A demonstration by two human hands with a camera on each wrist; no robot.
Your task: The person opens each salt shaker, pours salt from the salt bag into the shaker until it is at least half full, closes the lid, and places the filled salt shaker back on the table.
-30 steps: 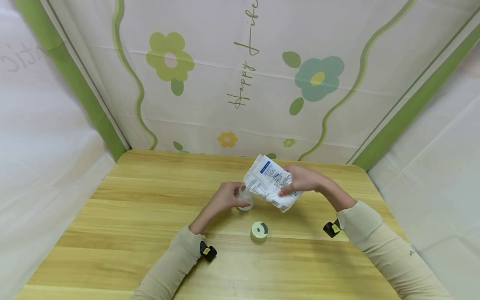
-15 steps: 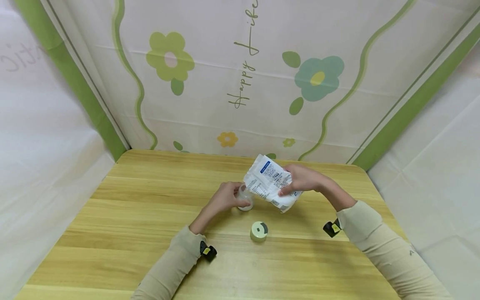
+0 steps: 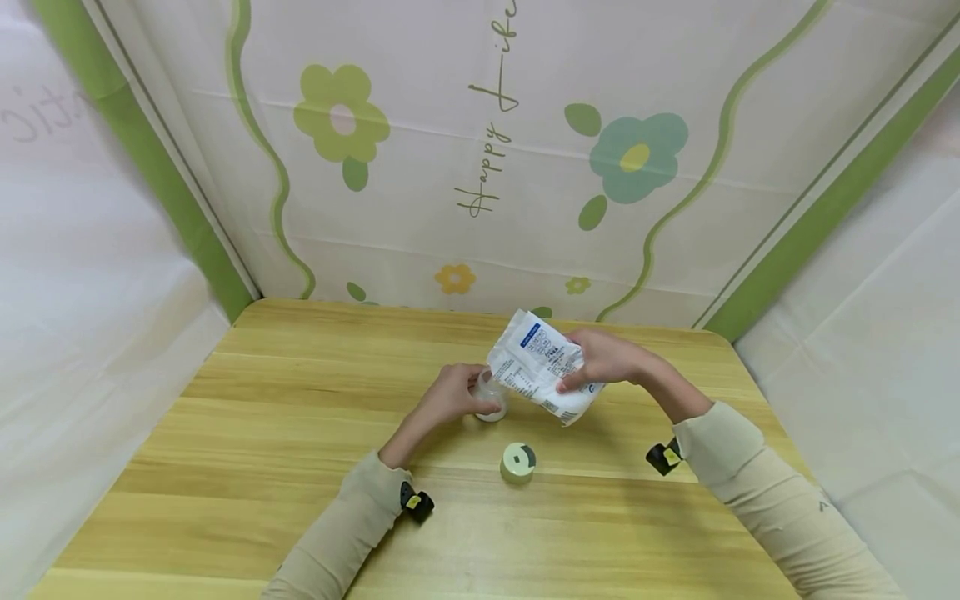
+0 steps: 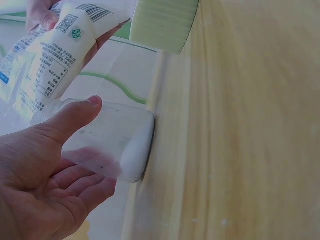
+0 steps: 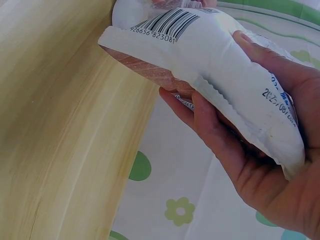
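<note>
My left hand [image 3: 455, 393] holds a small clear jar [image 3: 491, 402] upright on the table, thumb on one side and fingers on the other. In the left wrist view, a layer of white contents [image 4: 137, 147] covers the bottom of the jar [image 4: 107, 130]. My right hand [image 3: 603, 357] grips a white printed bag [image 3: 536, 358], tilted so its upper-left end lies right at the jar's mouth. The bag's barcode [image 5: 170, 25] shows in the right wrist view. A pale green lid [image 3: 517, 463] sits on the table nearer to me than the jar.
The wooden table [image 3: 300, 467] has rounded far corners. Behind it hangs a white curtain [image 3: 420, 200] with flowers and lettering, and more white cloth closes off both sides. A small black device [image 3: 416, 502] is on the left cuff, another device [image 3: 663, 457] on the right.
</note>
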